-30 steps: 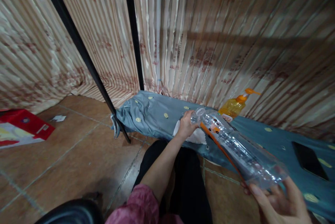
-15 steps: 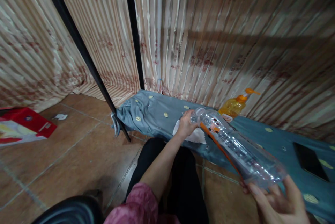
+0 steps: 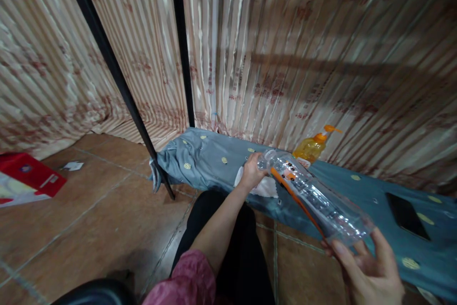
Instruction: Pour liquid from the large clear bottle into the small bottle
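A clear plastic bottle (image 3: 314, 193) with an orange edge and a small cartoon print lies slantwise between my hands, its neck toward the left. My left hand (image 3: 253, 172) is closed around the neck end. At the base end, my right hand (image 3: 371, 262) grips the bottle with thumb and fingers. Beneath my left hand, a white cloth or tissue (image 3: 264, 188) rests on the blue-grey patterned cover (image 3: 214, 157). Just behind the bottle stands a pump bottle (image 3: 310, 149) of yellow liquid with an orange pump top, its lower part partly hidden.
A dark phone (image 3: 407, 215) lies on the cover at the right. Black metal posts (image 3: 117, 76) rise at the left, before striped curtains (image 3: 303, 57). A red and white box (image 3: 30, 176) sits on the tiled floor (image 3: 107, 200), near a small white paper (image 3: 74, 166).
The view has tilted up slightly, so more of the black frame's top bar shows. My right hand and the bottle's base sit a little farther left in view. Both hands keep their hold.
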{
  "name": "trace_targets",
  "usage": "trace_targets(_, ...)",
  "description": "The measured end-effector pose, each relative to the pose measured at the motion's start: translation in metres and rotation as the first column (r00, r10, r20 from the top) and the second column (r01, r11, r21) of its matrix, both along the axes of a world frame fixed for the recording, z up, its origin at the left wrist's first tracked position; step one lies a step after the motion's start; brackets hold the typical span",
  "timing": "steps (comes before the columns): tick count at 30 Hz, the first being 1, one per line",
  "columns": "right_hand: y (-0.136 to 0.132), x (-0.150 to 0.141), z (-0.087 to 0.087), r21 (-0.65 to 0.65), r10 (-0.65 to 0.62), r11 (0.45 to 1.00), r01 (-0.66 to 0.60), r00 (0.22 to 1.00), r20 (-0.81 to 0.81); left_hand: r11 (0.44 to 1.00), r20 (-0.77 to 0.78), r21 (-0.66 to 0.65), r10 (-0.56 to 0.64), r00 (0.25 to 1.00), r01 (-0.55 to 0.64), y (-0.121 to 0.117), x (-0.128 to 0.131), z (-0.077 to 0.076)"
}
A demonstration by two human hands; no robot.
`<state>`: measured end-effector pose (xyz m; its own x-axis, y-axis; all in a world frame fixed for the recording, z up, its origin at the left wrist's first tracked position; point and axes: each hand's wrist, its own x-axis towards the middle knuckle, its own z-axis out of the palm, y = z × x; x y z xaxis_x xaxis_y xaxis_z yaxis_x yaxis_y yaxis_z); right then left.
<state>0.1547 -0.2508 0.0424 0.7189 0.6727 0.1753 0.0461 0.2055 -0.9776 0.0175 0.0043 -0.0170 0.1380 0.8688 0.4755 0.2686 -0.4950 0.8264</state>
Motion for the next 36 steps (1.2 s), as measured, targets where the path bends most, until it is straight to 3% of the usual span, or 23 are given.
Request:
trace_targets(10, 0.001, 0.008, -0.01, 0.012, -0.032, 0.999, 0.032, 0.999, 0.015, 1.0, 0.006, 0.0, 0.006, 1.0, -0.006, 0.001, 0.002, -0.004)
trace_targets(20, 0.004, 0.013, 0.004, -0.073, -0.075, 0.995, 0.074, 0.997, -0.021, 1.0, 0.027, -0.005, 0.009, 1.0, -0.009, 0.001, 0.005, -0.004)
trace_targets(30, -0.002, 0.024, -0.002, -0.023, -0.042, 0.999, 0.042, 0.999, 0.025, 1.0, 0.038, -0.017, -0.02, 0.999, 0.021, -0.003, 0.005, -0.002)
trace_targets(36, -0.004, 0.015, 0.005, -0.087, -0.095, 0.991, 0.097, 0.995, 0.035, 0.999, 0.043, -0.027, -0.019, 0.999, 0.021, -0.005, 0.005, -0.001)
